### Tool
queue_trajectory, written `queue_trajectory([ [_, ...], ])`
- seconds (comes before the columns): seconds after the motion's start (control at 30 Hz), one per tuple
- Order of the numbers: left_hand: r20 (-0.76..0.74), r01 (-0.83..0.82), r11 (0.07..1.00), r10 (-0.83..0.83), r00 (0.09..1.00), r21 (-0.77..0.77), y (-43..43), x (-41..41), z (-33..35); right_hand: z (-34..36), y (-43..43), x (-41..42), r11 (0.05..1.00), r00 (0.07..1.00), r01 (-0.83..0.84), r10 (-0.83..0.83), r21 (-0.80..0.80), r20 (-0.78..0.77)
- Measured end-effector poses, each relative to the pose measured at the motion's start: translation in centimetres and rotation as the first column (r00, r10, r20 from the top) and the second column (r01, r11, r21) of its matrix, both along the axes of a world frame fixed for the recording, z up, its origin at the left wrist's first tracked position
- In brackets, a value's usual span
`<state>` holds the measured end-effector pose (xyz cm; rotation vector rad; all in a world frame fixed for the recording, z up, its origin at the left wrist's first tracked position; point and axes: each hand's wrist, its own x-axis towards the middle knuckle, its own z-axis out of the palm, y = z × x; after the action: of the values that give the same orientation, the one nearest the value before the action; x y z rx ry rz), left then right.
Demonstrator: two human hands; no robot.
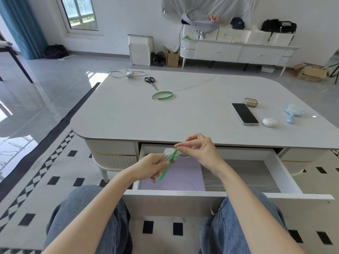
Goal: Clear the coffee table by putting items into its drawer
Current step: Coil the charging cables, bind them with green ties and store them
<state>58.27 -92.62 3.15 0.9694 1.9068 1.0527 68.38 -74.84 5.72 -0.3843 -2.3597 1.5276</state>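
Currently my left hand (150, 166) grips a bundled white cable (168, 152); right hand (200, 149) pinches its green strap (165, 171) above the open drawer (201, 194).

a home living room: white coffee table (128, 114), patterned rug (45, 173), low sideboard (236, 51), teal curtain (22, 24), window (78, 11).

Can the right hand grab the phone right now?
Probably not yet. The right hand is busy pinching the green strap on the cable bundle. Once it lets go, the phone lies on bare tabletop with nothing in front.
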Motion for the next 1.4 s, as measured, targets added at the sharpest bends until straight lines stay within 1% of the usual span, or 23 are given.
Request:
queue_trajectory([
  [0.1, 0.0, 0.02, 1.0, -0.02, 1.0, 0.018, 0.1, 0.2, 0.2, -0.2, 0.2, -0.2, 1.0, 1.0, -0.001, 0.001, -0.004, 0.02],
  [0.2, -0.065, 0.041, 0.999, -0.042, 0.997, -0.002, 0.0, 0.1, 0.3, -0.5, 0.3, -0.3, 0.999, 1.0, -0.015, 0.016, -0.047, 0.018],
  [0.27, -0.101, 0.066, 0.998, -0.067, 0.993, -0.014, -0.2, 0.0, 0.3, -0.5, 0.4, -0.3, 0.999, 0.999, -0.039, 0.04, -0.025, 0.021],
  [0.37, -0.13, 0.139, 0.989, -0.144, 0.981, -0.041, -0.6, -0.2, 0.4, -0.4, 0.4, -0.1, 0.993, 0.992, -0.114, 0.114, 0.012, 0.05],
  [0.43, -0.156, 0.174, 0.981, -0.185, 0.97, -0.086, -0.9, -0.3, 0.3, -0.6, 0.3, -0.2, 0.984, 0.98, -0.178, 0.178, -0.015, 0.09],
  [0.57, -0.183, 0.201, 0.969, -0.226, 0.957, -0.146, -1.2, -0.6, 0.1, -1.5, 0.0, -0.6, 0.953, 0.94, -0.278, 0.295, -0.119, 0.168],
  [0.7, -0.256, 0.194, 0.968, -0.23, 0.939, -0.157, -1.5, -0.8, 0.0, -2.1, -0.1, -1.0, 0.933, 0.897, -0.338, 0.36, -0.127, 0.258],
  [0.8, -0.316, 0.171, 0.969, -0.221, 0.923, -0.179, -1.7, -0.9, 0.1, -2.2, -0.3, -1.0, 0.934, 0.89, -0.341, 0.356, -0.101, 0.286],
  [0.97, -0.463, 0.131, 0.973, -0.206, 0.862, -0.189, -2.0, -1.3, 0.4, -1.9, -0.6, -0.9, 0.948, 0.903, -0.316, 0.312, -0.036, 0.295],
  [1.07, -0.5, 0.106, 0.977, -0.187, 0.846, -0.187, -2.4, -1.7, 0.3, -2.0, -1.1, -0.9, 0.95, 0.908, -0.312, 0.3, -0.006, 0.291],
  [1.23, -0.552, 0.125, 0.973, -0.215, 0.806, -0.195, -2.6, -1.6, 0.2, -2.0, -1.5, -0.7, 0.94, 0.878, -0.335, 0.337, -0.067, 0.341],
  [1.33, -0.581, 0.105, 0.979, -0.189, 0.792, -0.175, -2.8, -1.6, 0.2, -1.7, -1.5, -0.5, 0.935, 0.862, -0.354, 0.341, -0.037, 0.374],
  [1.4, -0.633, 0.085, 0.985, -0.161, 0.757, -0.149, -2.8, -1.6, 0.3, -1.4, -1.6, -0.5, 0.943, 0.881, -0.331, 0.323, -0.036, 0.346],
])
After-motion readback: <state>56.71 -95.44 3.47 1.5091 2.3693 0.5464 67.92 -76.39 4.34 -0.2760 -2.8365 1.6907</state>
